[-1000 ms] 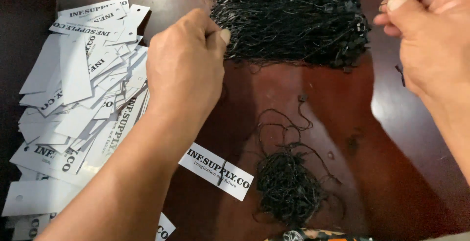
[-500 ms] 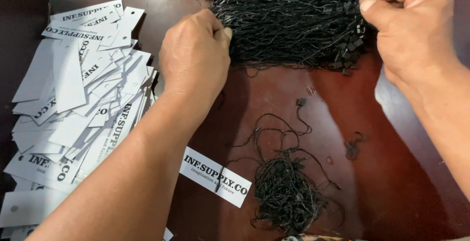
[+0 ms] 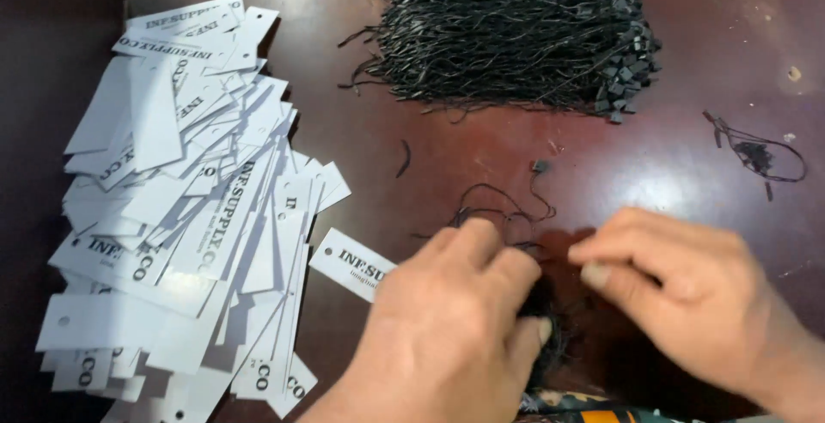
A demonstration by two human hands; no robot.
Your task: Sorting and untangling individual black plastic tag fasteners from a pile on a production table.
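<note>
Watching both hands bunched low at the near edge of the dark red-brown table (image 3: 481, 144). My left hand (image 3: 447, 328) is curled, knuckles up, fingers folded down onto a small tangle of black cords (image 3: 543, 303); I can't tell whether it actually pinches a cord, the fingertips hide it. My right hand (image 3: 679, 290) sits just beside it, fingers drawn together and pointing left, tips touching the same tangle. Thumb contact is hidden, so I can't call the grip there either. The tangle lies between the two hands, mostly covered. A few loose loops of cord (image 3: 507, 204) trail out just above the left knuckles, ending in a small black clasp.

One white card tag (image 3: 351, 261) with black print lies flat just left of the left hand, its near end under the hand. Further left, a wide messy heap of white tags (image 3: 185, 208) spreads down the table's left side, overlapping, each with a punched hole at one end. At the far side, well apart from the hands, a big bundle of black cords (image 3: 516, 32) lies with its plastic clasps bunched at the right end. A stray knotted cord (image 3: 756, 152) sits alone at the right. Something patterned and colourful (image 3: 576, 404) peeks in at the bottom edge; too little shows to name it.
</note>
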